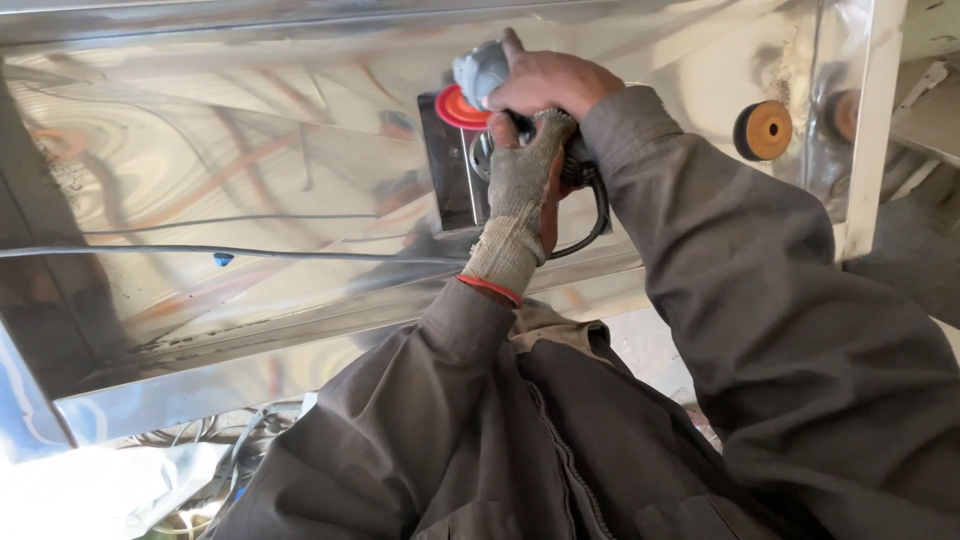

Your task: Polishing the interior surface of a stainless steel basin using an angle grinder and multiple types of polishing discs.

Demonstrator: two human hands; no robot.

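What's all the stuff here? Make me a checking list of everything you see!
Surface: shiny mirror-like steel sheet, streaky reflections.
Job's things: grey power grinder with red disc, pressed to the sheet.
Clutter: orange-centred spare wheel lying on the sheet at right.
Grippers: right hand, bare, grips the grinder's top; left hand, in a knit glove, holds its body.
Cables: black cord loops from the grinder; thin grey cable crosses the sheet; tangled wires below.
Surroundings: dusty floor at right.
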